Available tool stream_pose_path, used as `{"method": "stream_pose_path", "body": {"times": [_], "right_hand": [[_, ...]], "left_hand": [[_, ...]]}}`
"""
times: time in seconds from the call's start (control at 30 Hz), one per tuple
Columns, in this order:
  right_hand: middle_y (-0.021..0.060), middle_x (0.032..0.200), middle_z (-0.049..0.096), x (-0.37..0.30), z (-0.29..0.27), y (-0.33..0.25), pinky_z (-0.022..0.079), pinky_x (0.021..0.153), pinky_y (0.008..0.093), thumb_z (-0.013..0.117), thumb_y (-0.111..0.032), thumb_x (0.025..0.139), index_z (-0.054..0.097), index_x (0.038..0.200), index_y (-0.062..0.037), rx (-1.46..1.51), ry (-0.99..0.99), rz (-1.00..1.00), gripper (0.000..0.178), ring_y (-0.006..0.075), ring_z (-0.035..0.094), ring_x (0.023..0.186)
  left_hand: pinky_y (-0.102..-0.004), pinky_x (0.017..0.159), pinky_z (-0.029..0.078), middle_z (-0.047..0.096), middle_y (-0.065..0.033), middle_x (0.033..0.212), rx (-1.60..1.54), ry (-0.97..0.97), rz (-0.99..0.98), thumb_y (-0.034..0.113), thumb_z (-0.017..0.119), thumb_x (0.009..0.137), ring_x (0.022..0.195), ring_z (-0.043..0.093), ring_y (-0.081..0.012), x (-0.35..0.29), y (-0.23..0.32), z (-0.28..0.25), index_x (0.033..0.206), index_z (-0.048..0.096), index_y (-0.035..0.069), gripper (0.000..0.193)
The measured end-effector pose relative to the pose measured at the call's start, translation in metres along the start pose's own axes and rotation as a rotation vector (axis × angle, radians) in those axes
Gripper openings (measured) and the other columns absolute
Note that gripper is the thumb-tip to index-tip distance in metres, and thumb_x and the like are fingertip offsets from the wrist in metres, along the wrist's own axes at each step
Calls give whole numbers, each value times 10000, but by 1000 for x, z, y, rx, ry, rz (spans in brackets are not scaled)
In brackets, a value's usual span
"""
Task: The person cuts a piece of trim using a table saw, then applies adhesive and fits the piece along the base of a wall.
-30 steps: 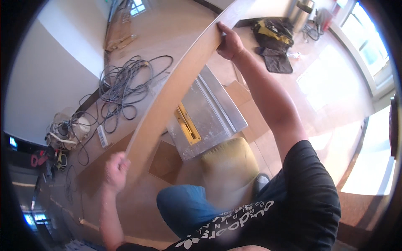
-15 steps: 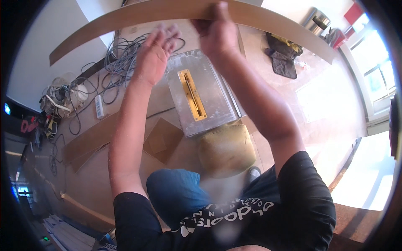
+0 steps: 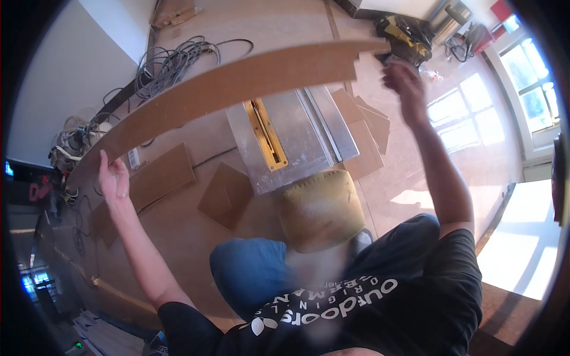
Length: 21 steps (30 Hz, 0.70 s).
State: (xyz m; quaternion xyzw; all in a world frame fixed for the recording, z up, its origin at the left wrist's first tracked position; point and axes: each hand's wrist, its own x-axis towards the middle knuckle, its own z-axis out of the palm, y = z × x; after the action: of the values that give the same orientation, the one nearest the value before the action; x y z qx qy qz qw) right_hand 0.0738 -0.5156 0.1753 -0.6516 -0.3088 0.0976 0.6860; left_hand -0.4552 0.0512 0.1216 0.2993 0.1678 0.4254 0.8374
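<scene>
A long, thin brown board (image 3: 237, 80) hangs in the air in front of me, bowed by the lens, with a stepped notch at its right end. My left hand (image 3: 114, 178) is at its left end, palm up, the thumb lying over the face and the fingers going under the edge. Off the board's right end is my right hand (image 3: 407, 89), its fingers curled and smeared by motion; whether it touches the board cannot be told. Below the board stands a grey metal saw table (image 3: 303, 133) with a yellow slotted insert (image 3: 265, 136). The board hides its far edge.
A worn yellowish block-like thing (image 3: 322, 210) stands between my knees and the saw table. Brown sheet offcuts (image 3: 225, 196) lie left, others (image 3: 365, 139) right. Coiled grey cable (image 3: 178, 62) lies at far left, a black and yellow bag (image 3: 404, 38) at far right.
The board has come lower and nearer, over the saw table. My left hand has swung left to its left end. My right hand has let go of its middle and moved right.
</scene>
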Motion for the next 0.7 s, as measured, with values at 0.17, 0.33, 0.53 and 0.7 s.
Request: {"method": "stream_pose_path", "body": {"times": [0.17,0.33,0.53,0.7], "right_hand": [[83,1211,718,23,-9,-67,553,933,320,563,-298,1089,656,1300,-1,-360,-303,-197,376,158,678,1050],[44,1141,718,15,47,-67,551,934,279,605,-209,1067,673,1282,-24,-582,-683,-21,292,102,654,1001],[74,1068,747,25,82,-25,568,889,274,660,-122,1015,689,1246,-3,-389,-625,-63,261,100,673,959],[95,991,764,53,127,10,565,835,301,677,-221,1014,710,1223,6,-497,-537,-139,311,121,687,908]], "left_hand": [[-284,859,630,711,-154,1256,85,25,58,162,622,1042,1101,711,-228,-1,7,-17,1302,611,-32,325],[-266,800,616,718,-132,1256,172,-97,31,174,626,1043,1089,708,-205,27,35,-29,1301,632,2,310],[-299,888,596,717,-139,1247,158,141,33,161,652,1026,1107,698,-224,36,27,-35,1280,638,-4,303],[-362,1059,539,664,-212,1299,-6,39,-69,56,593,1034,1199,652,-284,29,-18,-67,1290,589,-63,282]]}}
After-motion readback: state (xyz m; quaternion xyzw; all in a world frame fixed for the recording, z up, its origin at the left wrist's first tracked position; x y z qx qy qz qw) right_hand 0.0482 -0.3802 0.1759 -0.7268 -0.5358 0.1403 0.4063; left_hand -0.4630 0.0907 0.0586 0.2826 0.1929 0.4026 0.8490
